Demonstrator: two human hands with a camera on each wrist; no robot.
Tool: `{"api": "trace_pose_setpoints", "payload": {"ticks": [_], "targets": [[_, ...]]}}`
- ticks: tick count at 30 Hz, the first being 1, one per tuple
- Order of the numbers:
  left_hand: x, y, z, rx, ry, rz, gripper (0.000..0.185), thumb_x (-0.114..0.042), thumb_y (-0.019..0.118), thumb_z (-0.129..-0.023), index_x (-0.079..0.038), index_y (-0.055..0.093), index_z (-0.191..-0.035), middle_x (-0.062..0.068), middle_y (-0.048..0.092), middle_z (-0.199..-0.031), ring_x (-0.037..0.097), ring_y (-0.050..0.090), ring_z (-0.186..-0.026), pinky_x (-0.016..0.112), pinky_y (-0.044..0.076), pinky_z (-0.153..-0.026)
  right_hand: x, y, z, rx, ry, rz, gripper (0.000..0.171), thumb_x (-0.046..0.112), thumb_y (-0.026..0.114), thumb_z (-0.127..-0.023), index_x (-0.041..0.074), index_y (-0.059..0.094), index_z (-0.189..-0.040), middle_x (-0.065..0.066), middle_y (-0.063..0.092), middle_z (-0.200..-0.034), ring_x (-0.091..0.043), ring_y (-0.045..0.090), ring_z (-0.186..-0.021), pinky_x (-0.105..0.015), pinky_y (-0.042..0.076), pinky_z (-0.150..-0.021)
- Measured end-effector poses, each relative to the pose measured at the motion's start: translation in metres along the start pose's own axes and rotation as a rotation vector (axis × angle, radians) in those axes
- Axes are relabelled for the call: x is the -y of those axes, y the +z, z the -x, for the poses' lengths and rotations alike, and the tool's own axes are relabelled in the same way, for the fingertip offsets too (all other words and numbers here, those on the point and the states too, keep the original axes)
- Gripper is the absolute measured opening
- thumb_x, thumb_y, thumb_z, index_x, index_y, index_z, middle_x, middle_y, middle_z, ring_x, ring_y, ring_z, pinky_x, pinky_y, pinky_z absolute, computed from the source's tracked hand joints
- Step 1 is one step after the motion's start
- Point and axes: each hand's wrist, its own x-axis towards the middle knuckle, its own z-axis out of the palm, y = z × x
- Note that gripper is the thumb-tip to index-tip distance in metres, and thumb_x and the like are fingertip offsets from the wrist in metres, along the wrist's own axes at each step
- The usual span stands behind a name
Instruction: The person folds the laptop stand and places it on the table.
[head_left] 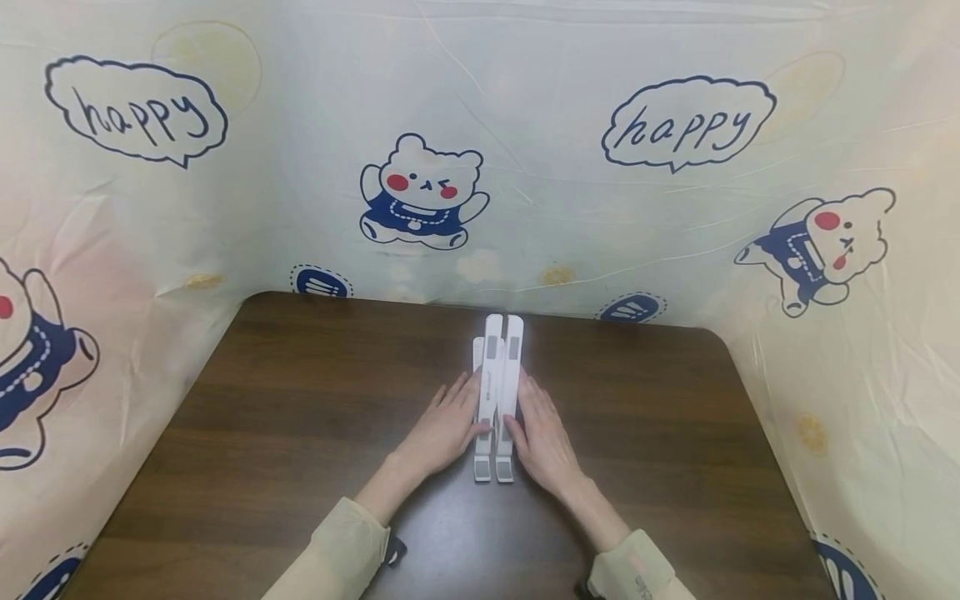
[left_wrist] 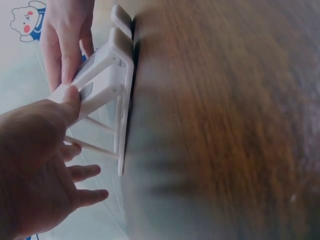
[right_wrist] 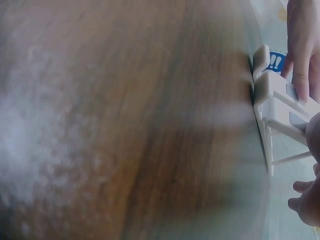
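A white folding laptop stand with grey pads stands on the table in the head view, its two long rails drawn close together side by side. My left hand holds the left rail, thumb over the top and fingers along the outer side. On the opposite side, my right hand grips the right rail with its thumb on top. The left wrist view shows the stand's rails raised on thin struts over a base. In the right wrist view, much of the right hand is cut off by the frame edge.
A dark brown wooden table with rounded far corners lies under the stand. Pale cloth printed with bears and "happy" bubbles hangs around its back and sides.
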Motion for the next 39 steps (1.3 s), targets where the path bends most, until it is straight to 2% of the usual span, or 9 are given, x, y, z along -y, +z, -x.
{"api": "trace_pose_setpoints", "payload": {"ticks": [6, 12, 20, 30, 39], "targets": [[-0.0013, -0.0001, -0.0002, -0.001, 0.008, 0.011, 0.088, -0.044, 0.058, -0.113, -0.005, 0.012, -0.177, 0.018, 0.024, -0.183, 0.043, 0.029, -0.169, 0.069, 0.03, -0.135, 0.0019, 0.0036, -0.0008, 0.01, 0.004, -0.005, 0.074, 0.023, 0.057, -0.114, 0.008, 0.019, -0.176, -0.016, 0.03, -0.182, -0.042, 0.036, -0.166, -0.065, 0.03, -0.136], [-0.0017, -0.0005, -0.0002, -0.001, 0.01, 0.013, 0.087, -0.043, 0.059, -0.113, -0.002, 0.016, -0.176, 0.02, 0.028, -0.182, 0.043, 0.029, -0.169, 0.069, 0.03, -0.135, 0.0042, 0.0043, -0.0022, 0.01, -0.004, -0.011, 0.074, 0.022, 0.057, -0.115, 0.009, 0.019, -0.177, -0.017, 0.032, -0.181, -0.042, 0.036, -0.166, -0.066, 0.03, -0.135], [-0.0003, -0.0022, 0.0017, 0.014, -0.012, 0.021, 0.089, -0.046, 0.06, -0.112, -0.005, 0.015, -0.176, 0.017, 0.026, -0.183, 0.04, 0.028, -0.17, 0.067, 0.028, -0.136, 0.0063, 0.003, -0.0026, 0.013, -0.012, -0.017, 0.073, 0.022, 0.058, -0.114, 0.009, 0.021, -0.176, -0.013, 0.03, -0.182, -0.042, 0.038, -0.165, -0.067, 0.031, -0.134], [0.0014, -0.0005, 0.0017, -0.049, -0.003, -0.026, 0.086, -0.048, 0.063, -0.109, -0.005, 0.026, -0.174, 0.02, 0.037, -0.178, 0.043, 0.044, -0.162, 0.069, 0.037, -0.131, 0.0061, 0.0017, -0.0044, 0.022, -0.01, -0.047, 0.074, 0.021, 0.06, -0.113, 0.009, 0.023, -0.176, -0.017, 0.034, -0.18, -0.042, 0.039, -0.165, -0.066, 0.033, -0.134], [0.0005, -0.0032, 0.0039, -0.031, -0.02, -0.032, 0.088, -0.052, 0.061, -0.11, -0.006, 0.023, -0.175, 0.02, 0.032, -0.18, 0.044, 0.038, -0.164, 0.069, 0.033, -0.133, 0.0041, 0.0013, -0.0053, 0.03, -0.013, -0.043, 0.077, 0.023, 0.062, -0.113, 0.012, 0.021, -0.177, -0.013, 0.032, -0.182, -0.041, 0.038, -0.165, -0.066, 0.032, -0.135]]}}
